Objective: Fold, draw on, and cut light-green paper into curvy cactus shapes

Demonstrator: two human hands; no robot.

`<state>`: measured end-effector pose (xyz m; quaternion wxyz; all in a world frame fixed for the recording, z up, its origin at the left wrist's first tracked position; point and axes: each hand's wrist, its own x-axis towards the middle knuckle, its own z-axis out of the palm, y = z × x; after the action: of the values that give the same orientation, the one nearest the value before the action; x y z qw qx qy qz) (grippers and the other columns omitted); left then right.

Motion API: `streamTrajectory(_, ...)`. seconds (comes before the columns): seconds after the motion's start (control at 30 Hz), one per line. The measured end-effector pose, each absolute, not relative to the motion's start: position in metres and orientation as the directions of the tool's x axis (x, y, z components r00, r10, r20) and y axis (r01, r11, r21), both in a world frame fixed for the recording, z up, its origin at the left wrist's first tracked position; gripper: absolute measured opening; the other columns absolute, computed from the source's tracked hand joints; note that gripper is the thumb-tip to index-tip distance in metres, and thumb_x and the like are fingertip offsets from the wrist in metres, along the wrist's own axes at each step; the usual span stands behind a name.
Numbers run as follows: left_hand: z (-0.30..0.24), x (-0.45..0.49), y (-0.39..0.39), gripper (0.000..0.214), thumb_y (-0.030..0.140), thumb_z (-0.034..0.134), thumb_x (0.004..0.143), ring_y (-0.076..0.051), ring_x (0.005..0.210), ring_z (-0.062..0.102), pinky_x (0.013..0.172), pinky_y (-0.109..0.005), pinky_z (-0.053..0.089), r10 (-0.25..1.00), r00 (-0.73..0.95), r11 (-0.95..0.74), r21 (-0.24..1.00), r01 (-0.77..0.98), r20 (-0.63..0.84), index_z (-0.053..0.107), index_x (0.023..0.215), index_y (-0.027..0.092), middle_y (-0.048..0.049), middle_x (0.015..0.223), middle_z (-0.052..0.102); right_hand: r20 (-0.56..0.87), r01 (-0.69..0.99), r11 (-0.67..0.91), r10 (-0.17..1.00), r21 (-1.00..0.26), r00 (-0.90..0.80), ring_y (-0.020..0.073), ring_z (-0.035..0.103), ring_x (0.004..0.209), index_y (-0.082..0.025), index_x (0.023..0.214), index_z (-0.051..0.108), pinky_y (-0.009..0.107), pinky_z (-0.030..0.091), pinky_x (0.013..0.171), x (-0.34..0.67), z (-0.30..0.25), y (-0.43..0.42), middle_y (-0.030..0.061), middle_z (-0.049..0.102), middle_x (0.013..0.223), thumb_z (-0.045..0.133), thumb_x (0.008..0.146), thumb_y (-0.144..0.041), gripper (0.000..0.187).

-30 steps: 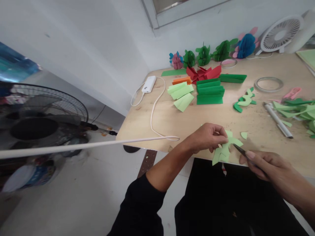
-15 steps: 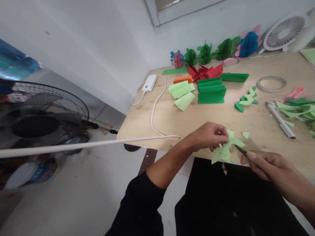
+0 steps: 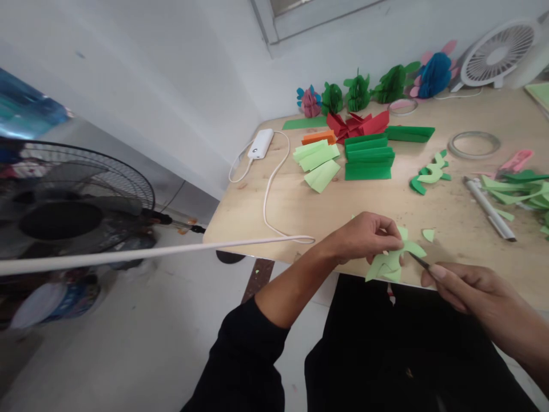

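My left hand (image 3: 364, 237) pinches a light green paper piece (image 3: 384, 268) with curved cut edges, near the front edge of the table. To its right, my right hand (image 3: 469, 287) is closed on a thin dark pointed tool (image 3: 418, 261). The tool's tip lies close beside the paper's right arm; its handle is hidden in my fingers, and I cannot tell its exact kind. A small light green scrap (image 3: 428, 234) rests just beyond the paper.
Folded light green strips (image 3: 322, 174), folded dark green strips (image 3: 368, 171) and red folded paper (image 3: 373, 124) lie farther back. A silver pen-like stick (image 3: 491, 210) is at right. A white cable (image 3: 266, 194) crosses the left side. A small fan (image 3: 497, 56) stands behind.
The light green paper has turned slightly in my left hand, and its lower part has shifted left. The pointed tool has moved a little, while both hands stay nearly in place.
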<state>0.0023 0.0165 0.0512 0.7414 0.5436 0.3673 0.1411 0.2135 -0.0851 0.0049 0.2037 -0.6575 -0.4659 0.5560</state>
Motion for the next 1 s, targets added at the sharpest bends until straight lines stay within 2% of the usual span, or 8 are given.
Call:
streamTrajectory(0.17, 0.0502, 0.0037, 0.0162, 0.018, 0.006, 0.060, 0.085, -0.003, 0.048, 0.047, 0.044, -0.015, 0.036, 0.624, 0.670, 0.376, 0.906, 0.192, -0.401, 0.056, 0.069, 0.014, 0.0048, 0.060, 0.059, -0.549, 0.400, -0.482, 0.833, -0.780, -0.066, 0.0119, 0.031, 0.051, -0.023, 0.068, 0.068, 0.025, 0.022, 0.044, 0.2138, 0.0021, -0.0870, -0.0032, 0.032, 0.057, 0.049, 0.072, -0.087, 0.067)
streamTrajectory(0.3, 0.0504, 0.0042, 0.0160, 0.020, 0.004, 0.059, 0.085, -0.002, 0.047, 0.047, 0.042, -0.014, 0.034, 0.637, 0.659, 0.381, 0.906, 0.183, -0.400, 0.055, 0.068, 0.014, 0.0045, 0.060, 0.059, -0.554, 0.392, -0.493, 0.831, -0.777, -0.054, 0.0114, 0.028, 0.049, -0.023, 0.065, 0.066, 0.026, 0.021, 0.043, 0.2134, 0.0034, -0.0874, -0.0036, 0.031, 0.055, 0.050, 0.070, -0.088, 0.067)
streamTrajectory(0.53, 0.0510, 0.0058, 0.0152, 0.022, 0.004, 0.060, 0.086, -0.003, 0.047, 0.047, 0.042, -0.015, 0.035, 0.633, 0.658, 0.387, 0.903, 0.188, -0.408, 0.056, 0.067, 0.014, 0.0047, 0.059, 0.058, -0.538, 0.400, -0.485, 0.843, -0.778, -0.025, 0.0119, 0.032, 0.049, -0.023, 0.065, 0.064, 0.026, 0.025, 0.045, 0.2105, 0.0086, -0.0860, -0.0034, 0.034, 0.053, 0.049, 0.068, -0.089, 0.068)
streamTrajectory(0.7, 0.0510, 0.0080, 0.0159, 0.022, 0.004, 0.059, 0.086, -0.004, 0.047, 0.049, 0.043, -0.016, 0.037, 0.629, 0.655, 0.392, 0.898, 0.198, -0.419, 0.056, 0.067, 0.014, 0.0058, 0.057, 0.056, -0.545, 0.401, -0.499, 0.838, -0.768, 0.000, 0.0117, 0.032, 0.047, -0.023, 0.058, 0.058, 0.027, 0.025, 0.045, 0.2111, 0.0072, -0.0863, -0.0033, 0.034, 0.051, 0.048, 0.068, -0.090, 0.069)
streamTrajectory(0.87, 0.0512, 0.0086, 0.0158, 0.022, 0.004, 0.060, 0.086, -0.004, 0.047, 0.049, 0.043, -0.016, 0.037, 0.627, 0.655, 0.395, 0.897, 0.200, -0.422, 0.056, 0.067, 0.014, 0.0065, 0.057, 0.054, -0.547, 0.391, -0.495, 0.836, -0.776, -0.028, 0.0118, 0.031, 0.048, -0.024, 0.067, 0.065, 0.026, 0.023, 0.045, 0.2113, 0.0051, -0.0859, -0.0039, 0.034, 0.052, 0.049, 0.070, -0.088, 0.066)
streamTrajectory(1.0, 0.0511, 0.0079, 0.0155, 0.022, 0.004, 0.059, 0.086, -0.004, 0.047, 0.049, 0.042, -0.015, 0.037, 0.621, 0.660, 0.393, 0.896, 0.206, -0.424, 0.056, 0.067, 0.014, 0.0061, 0.058, 0.055, -0.537, 0.382, -0.484, 0.843, -0.788, -0.040, 0.0114, 0.030, 0.048, -0.023, 0.066, 0.065, 0.026, 0.024, 0.046, 0.2124, 0.0026, -0.0858, -0.0041, 0.033, 0.051, 0.048, 0.072, -0.087, 0.066)
